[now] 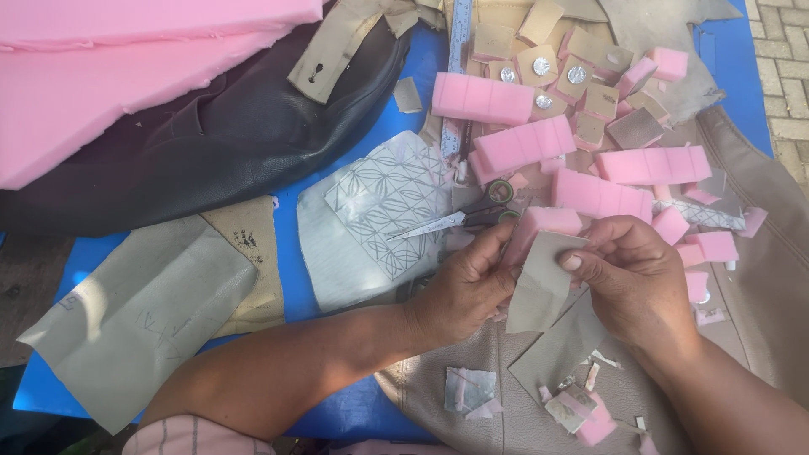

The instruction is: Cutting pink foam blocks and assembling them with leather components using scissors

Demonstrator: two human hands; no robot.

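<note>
Grey-beige folded leatherette piece point(543, 282) sat lower right of centre, pinched in both grips: left hand point(463, 291), right hand point(636, 274).

Your left hand point(463, 291) hides near edge of pink foam block point(539, 226); its fingertips tucked behind tan piece point(539, 282). Large pink foam slab point(109, 76) cut off at top-left. Pencil marks on grey sheet point(139, 316) too faint to read.

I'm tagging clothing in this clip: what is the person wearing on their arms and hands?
Both hands are bare: left hand, right hand, no gloves, rings or watch visible. Forearms are uncovered. Only at the left arm's lower edge shows a pale pink sleeve with thin dark stripes.
</note>
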